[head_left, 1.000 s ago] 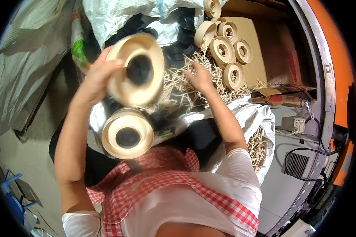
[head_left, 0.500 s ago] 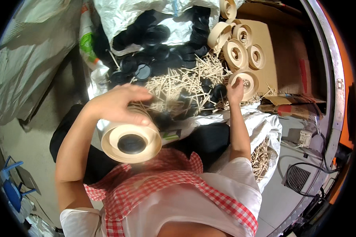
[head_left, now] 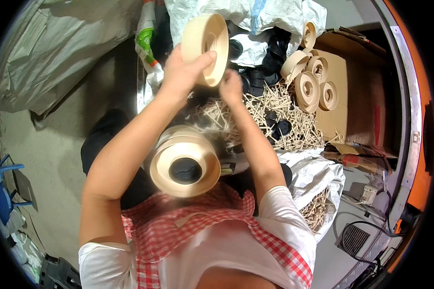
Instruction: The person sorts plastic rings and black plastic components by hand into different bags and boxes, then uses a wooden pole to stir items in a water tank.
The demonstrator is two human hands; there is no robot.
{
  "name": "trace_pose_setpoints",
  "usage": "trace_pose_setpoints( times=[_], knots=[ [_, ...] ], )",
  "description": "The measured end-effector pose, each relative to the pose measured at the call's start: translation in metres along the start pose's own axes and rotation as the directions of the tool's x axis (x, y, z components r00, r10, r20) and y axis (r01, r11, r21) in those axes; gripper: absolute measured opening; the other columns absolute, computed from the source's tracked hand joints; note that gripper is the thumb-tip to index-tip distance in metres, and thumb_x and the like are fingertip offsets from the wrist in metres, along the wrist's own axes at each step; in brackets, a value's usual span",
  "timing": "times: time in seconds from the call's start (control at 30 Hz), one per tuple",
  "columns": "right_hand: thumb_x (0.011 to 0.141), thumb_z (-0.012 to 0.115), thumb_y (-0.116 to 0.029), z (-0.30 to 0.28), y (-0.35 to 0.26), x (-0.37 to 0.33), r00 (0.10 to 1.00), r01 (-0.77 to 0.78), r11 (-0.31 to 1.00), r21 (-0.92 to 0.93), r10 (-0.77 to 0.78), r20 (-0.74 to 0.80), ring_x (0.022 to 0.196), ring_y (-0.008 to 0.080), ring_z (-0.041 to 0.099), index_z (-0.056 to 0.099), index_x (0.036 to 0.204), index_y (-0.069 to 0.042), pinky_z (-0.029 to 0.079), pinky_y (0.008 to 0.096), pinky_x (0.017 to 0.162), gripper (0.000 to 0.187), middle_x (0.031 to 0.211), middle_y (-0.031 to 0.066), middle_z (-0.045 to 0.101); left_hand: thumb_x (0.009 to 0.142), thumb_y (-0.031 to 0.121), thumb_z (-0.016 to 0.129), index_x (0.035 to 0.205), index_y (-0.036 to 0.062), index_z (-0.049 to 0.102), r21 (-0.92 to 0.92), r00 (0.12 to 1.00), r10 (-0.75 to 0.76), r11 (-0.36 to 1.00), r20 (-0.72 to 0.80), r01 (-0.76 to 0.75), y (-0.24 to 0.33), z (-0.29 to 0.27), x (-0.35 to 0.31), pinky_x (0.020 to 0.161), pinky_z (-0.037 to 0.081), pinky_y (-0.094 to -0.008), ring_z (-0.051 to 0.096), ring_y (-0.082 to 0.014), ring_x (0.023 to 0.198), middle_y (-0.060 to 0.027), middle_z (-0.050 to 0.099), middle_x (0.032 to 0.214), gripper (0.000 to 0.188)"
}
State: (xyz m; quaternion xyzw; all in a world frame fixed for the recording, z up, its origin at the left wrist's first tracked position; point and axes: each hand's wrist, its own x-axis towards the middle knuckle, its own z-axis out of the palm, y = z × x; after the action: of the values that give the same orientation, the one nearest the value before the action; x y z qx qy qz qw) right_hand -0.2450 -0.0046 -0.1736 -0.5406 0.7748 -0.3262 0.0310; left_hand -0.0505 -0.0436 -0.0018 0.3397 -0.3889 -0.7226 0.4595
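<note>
Raised at the upper middle, my left hand (head_left: 185, 72) grips a cream round plastic ring part (head_left: 193, 36) by its rim, tilted on its side. My right hand (head_left: 232, 87) is just below and right of it, beside the black round plastic caps (head_left: 255, 79). Motion smears its fingers, so whether anything is in them cannot be told. Over my lap stands a stack of similar cream ring parts (head_left: 161, 176), the top one with a black disc (head_left: 185, 170) in its centre. Many short pale sticks (head_left: 270, 108) lie loose in front of me.
Several cream rings (head_left: 307, 89) lie by an opened cardboard box (head_left: 364, 91) at the right. A white sack (head_left: 313, 166) holding more sticks is close to my right arm. Large pale sacks (head_left: 72, 48) stand far left, a blue stool (head_left: 5, 192) lower left, and a black cable (head_left: 366, 223) at right.
My left hand has left the stack and now holds a ring up high. My right hand has moved left, away from the ring beside the box, which is gone from there. The view has shifted.
</note>
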Motion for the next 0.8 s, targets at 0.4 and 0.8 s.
trace_pose_setpoints(
  times=[0.4, 0.8],
  knots=[
    [0.086, 0.047, 0.001, -0.061, -0.105, -0.004, 0.985, -0.17, 0.883, 0.438, 0.169, 0.043, 0.083, 0.0133, 0.055, 0.057, 0.095, -0.001, 0.043, 0.0256, 0.077, 0.013, 0.088, 0.006, 0.059, 0.068, 0.017, 0.072, 0.113, 0.0007, 0.055, -0.005, 0.963, -0.26, 0.965, 0.074, 0.261, 0.015, -0.024, -0.02, 0.073, 0.047, -0.0281, 0.058, -0.0146, 0.083, -0.0053, 0.061, 0.096, 0.05],
    [0.084, 0.063, -0.028, -0.133, -0.151, -0.005, 0.793, -0.557, 0.463, 0.689, 0.051, 0.607, 0.102, 0.0186, 0.054, 0.031, 0.138, -0.008, 0.046, 0.0309, 0.086, 0.066, 0.118, 0.0084, 0.049, 0.074, 0.02, 0.074, 0.122, 0.0004, 0.049, 0.212, 0.96, 0.051, 0.971, 0.274, -0.112, 0.017, -0.018, -0.029, 0.081, 0.046, -0.026, 0.055, -0.0112, 0.095, -0.0062, 0.059, 0.107, 0.057]
  ],
)
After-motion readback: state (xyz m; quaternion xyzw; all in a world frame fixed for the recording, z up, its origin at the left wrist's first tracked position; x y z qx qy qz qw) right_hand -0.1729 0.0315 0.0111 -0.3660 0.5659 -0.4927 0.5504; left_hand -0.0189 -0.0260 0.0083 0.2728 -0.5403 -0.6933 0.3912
